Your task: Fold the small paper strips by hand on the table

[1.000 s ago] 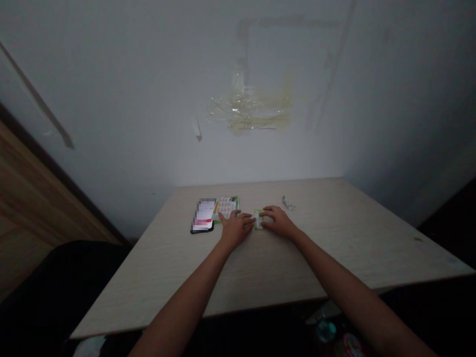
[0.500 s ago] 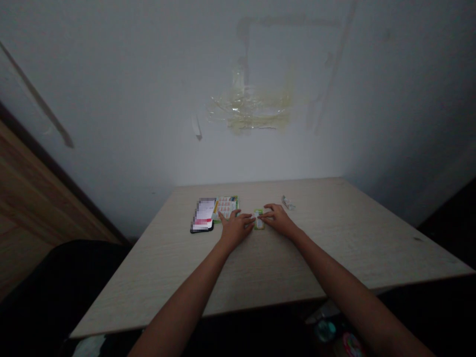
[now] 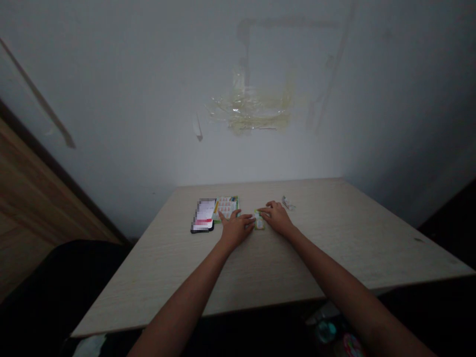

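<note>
A small green-edged card (image 3: pixel 259 222) with a pale middle lies flat on the table between my two hands. My left hand (image 3: pixel 235 229) rests with its fingers spread, the fingertips at the card's left edge. From the right, my right hand (image 3: pixel 278 218) reaches over with fingers stretched out, its tips on the card's upper right part. Beside my left hand lies a printed sheet (image 3: pixel 225 205) with rows of small pictures, and my left thumb is close to its lower edge. The fine print on the card is too small to read.
A phone (image 3: pixel 203 215) with a lit screen lies left of the printed sheet. Behind my right hand is a crumpled clear wrapper (image 3: pixel 287 202). The pale wooden table (image 3: pixel 334 238) meets a wall (image 3: pixel 148 99) bearing old tape (image 3: pixel 256 116).
My right hand has shifted slightly up and its fingertips now sit higher on the card. My left hand has stayed in place.
</note>
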The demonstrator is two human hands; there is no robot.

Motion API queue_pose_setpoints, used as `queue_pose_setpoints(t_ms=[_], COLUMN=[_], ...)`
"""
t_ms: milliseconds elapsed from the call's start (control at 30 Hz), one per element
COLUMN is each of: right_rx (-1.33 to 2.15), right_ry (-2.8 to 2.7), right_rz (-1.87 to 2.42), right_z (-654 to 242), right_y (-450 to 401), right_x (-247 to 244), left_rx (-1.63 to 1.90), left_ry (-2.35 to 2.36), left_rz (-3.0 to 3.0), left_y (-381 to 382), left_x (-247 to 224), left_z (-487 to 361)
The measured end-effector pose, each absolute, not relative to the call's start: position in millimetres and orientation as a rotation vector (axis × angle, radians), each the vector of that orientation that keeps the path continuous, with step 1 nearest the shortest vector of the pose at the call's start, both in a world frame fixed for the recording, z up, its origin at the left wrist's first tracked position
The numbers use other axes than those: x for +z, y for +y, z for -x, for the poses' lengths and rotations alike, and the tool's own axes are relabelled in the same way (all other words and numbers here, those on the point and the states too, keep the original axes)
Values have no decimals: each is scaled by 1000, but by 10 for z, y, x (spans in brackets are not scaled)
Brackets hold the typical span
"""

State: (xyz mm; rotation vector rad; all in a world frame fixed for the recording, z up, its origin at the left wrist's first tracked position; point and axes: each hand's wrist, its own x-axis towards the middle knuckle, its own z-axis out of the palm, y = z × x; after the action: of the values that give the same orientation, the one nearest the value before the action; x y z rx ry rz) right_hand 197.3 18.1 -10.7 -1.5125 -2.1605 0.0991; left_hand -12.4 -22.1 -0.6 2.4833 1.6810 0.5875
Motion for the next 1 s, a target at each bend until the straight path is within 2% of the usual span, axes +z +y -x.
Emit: queue_pose_setpoints(t_ms=[300,700,1000], right_rx=[34,176,153], right_ry=[-2149,-2050,-2148], right_rz=[1489,1351,1379], right_z=[-1956,-2067,-2071], right_y=[148,205,195], right_x=[-157,-231,-242], left_rx=[667,641,644], left_ry=[1654,1801,1873], left_rz=[-2467,-2452,-2427], left_y=[-231,-209,-236], left_x=[-21,-63,-17], left_z=[117,139,123])
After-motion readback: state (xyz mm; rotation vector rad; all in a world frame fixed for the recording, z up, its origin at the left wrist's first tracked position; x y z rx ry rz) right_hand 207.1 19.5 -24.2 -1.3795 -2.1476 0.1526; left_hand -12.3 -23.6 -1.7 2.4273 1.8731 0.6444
